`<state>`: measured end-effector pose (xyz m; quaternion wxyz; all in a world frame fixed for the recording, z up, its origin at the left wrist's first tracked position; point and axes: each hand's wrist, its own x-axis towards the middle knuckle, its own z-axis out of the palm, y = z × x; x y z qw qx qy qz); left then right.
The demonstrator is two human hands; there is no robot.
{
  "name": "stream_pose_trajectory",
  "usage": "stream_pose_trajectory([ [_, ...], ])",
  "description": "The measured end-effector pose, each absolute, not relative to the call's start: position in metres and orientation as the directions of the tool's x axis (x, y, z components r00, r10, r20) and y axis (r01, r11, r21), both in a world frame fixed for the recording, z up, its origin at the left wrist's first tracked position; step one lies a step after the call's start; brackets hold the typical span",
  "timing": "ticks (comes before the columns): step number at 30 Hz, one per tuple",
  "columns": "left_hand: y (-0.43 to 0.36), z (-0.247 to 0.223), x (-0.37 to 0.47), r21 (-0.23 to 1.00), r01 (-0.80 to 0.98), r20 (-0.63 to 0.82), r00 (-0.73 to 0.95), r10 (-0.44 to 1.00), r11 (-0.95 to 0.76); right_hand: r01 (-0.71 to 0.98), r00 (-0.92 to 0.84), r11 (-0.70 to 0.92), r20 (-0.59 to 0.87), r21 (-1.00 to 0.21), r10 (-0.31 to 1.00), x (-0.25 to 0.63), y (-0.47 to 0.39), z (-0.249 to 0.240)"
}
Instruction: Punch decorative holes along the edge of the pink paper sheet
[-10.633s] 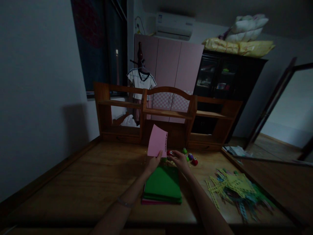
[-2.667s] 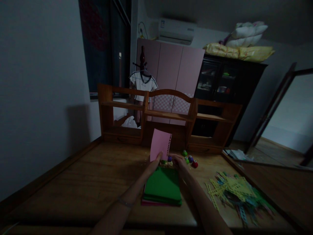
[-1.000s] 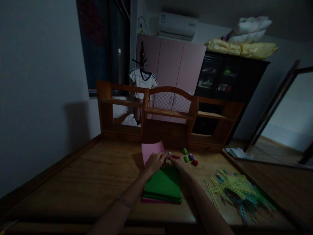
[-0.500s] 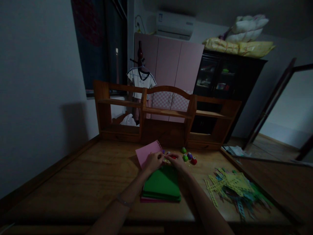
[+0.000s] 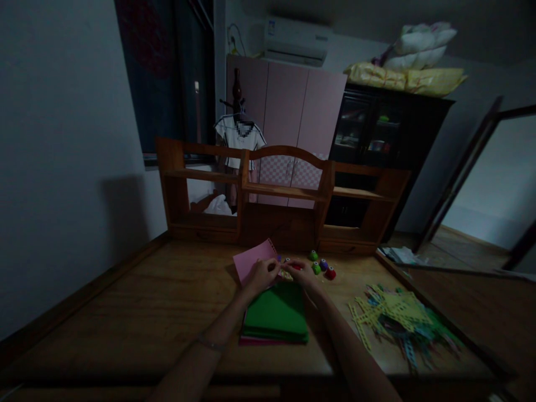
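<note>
My left hand (image 5: 264, 273) is closed in a pinch above the far end of a stack of green sheets (image 5: 276, 318). Fingertips of my right hand (image 5: 304, 273) are also pinched, close to those of the left. What sits between them is too small and dark to make out. Beside my left hand lies a pink sheet (image 5: 251, 259) with a row of holes along one edge. Tiny yellowish bits (image 5: 287, 275) show beneath the fingers. Just right of my right hand stand several small rounded pieces with pale tops: green (image 5: 314, 255), purple (image 5: 323, 264) and red (image 5: 330, 273).
On the table's right lies a tangled heap of yellow, green and blue perforated scraps (image 5: 397, 312). A wooden shelf unit (image 5: 285, 192) runs along the back edge. A wall (image 5: 75, 195) borders the left side of the wooden table (image 5: 146, 312).
The view has shifted slightly. Both hands stay pinched together at the same place, with only tiny finger movement; the sheets and small pieces lie as before.
</note>
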<state>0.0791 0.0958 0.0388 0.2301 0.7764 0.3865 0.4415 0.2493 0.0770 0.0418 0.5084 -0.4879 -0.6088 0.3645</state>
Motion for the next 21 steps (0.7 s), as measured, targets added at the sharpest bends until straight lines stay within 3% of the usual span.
stream_pose_trajectory([
  [7,0.091,0.043,0.081,0.697,0.387,0.535,0.281,0.797,-0.604,0.207,0.015,0.240,0.248,-0.948,0.969,0.249,0.073,0.046],
  [21,0.095,0.041,0.082,0.804,0.174,0.489,0.352,0.798,-0.569,0.073,-0.035,0.221,0.218,-0.973,0.975,0.246,0.061,0.053],
])
